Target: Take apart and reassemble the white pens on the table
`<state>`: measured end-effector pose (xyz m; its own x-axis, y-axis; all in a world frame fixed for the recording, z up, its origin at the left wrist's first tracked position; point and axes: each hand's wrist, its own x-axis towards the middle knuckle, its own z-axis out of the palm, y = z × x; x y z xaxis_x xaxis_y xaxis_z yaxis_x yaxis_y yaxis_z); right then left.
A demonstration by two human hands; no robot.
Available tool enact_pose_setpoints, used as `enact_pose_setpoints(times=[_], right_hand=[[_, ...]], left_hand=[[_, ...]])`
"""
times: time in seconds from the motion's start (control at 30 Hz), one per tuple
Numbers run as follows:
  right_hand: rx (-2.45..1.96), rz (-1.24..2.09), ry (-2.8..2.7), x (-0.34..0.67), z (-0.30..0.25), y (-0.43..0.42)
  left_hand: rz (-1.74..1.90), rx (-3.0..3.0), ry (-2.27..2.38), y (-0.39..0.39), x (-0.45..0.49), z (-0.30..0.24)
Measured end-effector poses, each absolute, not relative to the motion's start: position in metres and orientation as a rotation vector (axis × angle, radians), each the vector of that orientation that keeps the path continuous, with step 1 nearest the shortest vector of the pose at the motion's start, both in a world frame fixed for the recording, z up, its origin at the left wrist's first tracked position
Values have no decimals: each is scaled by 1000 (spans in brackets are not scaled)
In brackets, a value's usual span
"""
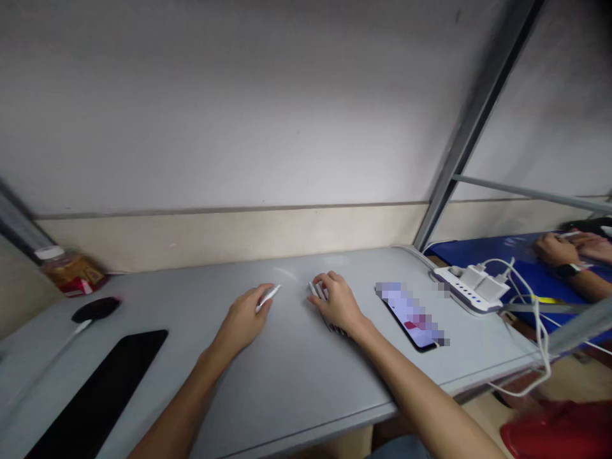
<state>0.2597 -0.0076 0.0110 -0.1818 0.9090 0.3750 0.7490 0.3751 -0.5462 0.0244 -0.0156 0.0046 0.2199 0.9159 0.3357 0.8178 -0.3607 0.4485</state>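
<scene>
My left hand [245, 319] rests on the grey table [296, 376] with its fingers closed on a thin white pen [268, 297] that points up and to the right. A short way to the right, my right hand [337, 301] lies curled over a bunch of white pens [319, 292], gripping them against the tabletop. The two hands are a small gap apart near the middle of the table.
A lit phone [412, 315] lies right of my right hand. A white power strip [471, 290] with chargers and cables sits at the right edge. A black tablet [102, 389], a black mouse [95, 309] and a jar [71, 271] are at left. Another person's hands [568, 250] rest far right.
</scene>
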Motion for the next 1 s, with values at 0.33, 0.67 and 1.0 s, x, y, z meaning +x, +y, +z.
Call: enact_pose_setpoints(times=[0.33, 0.67, 1.0], right_hand=[[-1102, 721, -2072, 248, 4, -8], [-1074, 1494, -1580, 264, 11, -1], [-938, 764, -1904, 262, 15, -7]], left_hand=[[922, 2288, 1252, -31, 54, 4], [842, 2636, 1411, -24, 43, 9], [951, 2524, 1521, -19, 41, -4]])
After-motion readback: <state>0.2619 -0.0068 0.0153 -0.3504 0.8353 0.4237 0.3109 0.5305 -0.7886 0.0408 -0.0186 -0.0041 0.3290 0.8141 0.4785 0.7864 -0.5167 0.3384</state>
